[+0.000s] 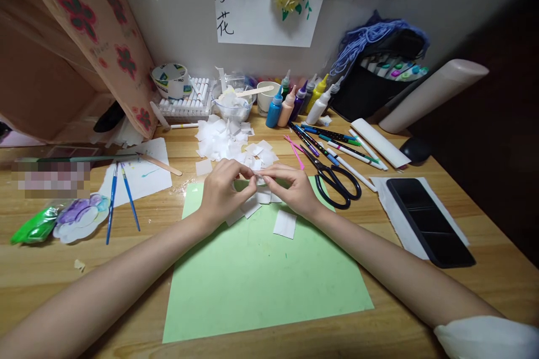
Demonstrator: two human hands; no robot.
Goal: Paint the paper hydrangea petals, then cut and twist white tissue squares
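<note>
My left hand (227, 188) and my right hand (290, 185) meet over the top edge of a green sheet of paper (265, 275). Between their pinched fingertips is a small white paper piece (260, 178), mostly covered by the fingers. Several white paper squares (263, 196) lie just under the hands, and a single white square (285, 224) rests apart on the green sheet. Behind the hands spreads a loose pile of white paper pieces (219, 137). Black-handled scissors (332, 179) lie open to the right of my right hand.
Paint bottles (298, 102) stand along the wall beside a clear bowl of scraps (233, 107). Markers (337, 143) and a phone (429, 221) lie at the right. Two blue brushes (112, 202) and a pink flowered box (101, 45) are at the left.
</note>
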